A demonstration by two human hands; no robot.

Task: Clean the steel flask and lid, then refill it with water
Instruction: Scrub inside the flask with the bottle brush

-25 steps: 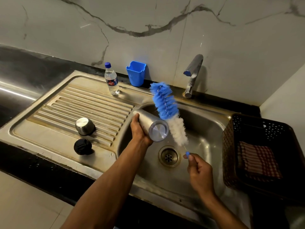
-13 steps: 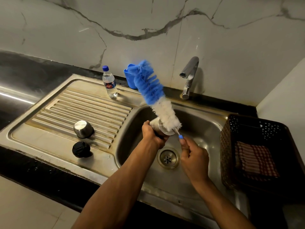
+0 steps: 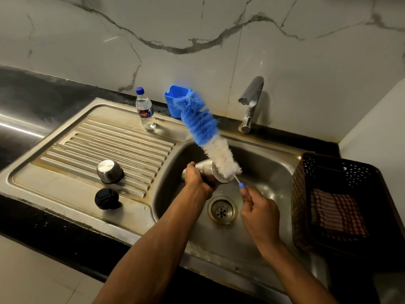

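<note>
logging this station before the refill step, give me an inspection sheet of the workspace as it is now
surface: steel sink with ribbed drainboard, set in a black counter.
job's things: steel flask held over the basin; bottle brush outside it; steel cap and black lid on the drainboard.
clutter: water bottle, blue holder, dark basket with checked cloth.
grippers: left hand grips the flask; right hand pinches the brush handle.
cables: nothing seen.
surroundings: marble wall, tap, no water seen running.

The steel flask [image 3: 205, 172] and water bottle [image 3: 145, 110] bear lettering too small to read
</note>
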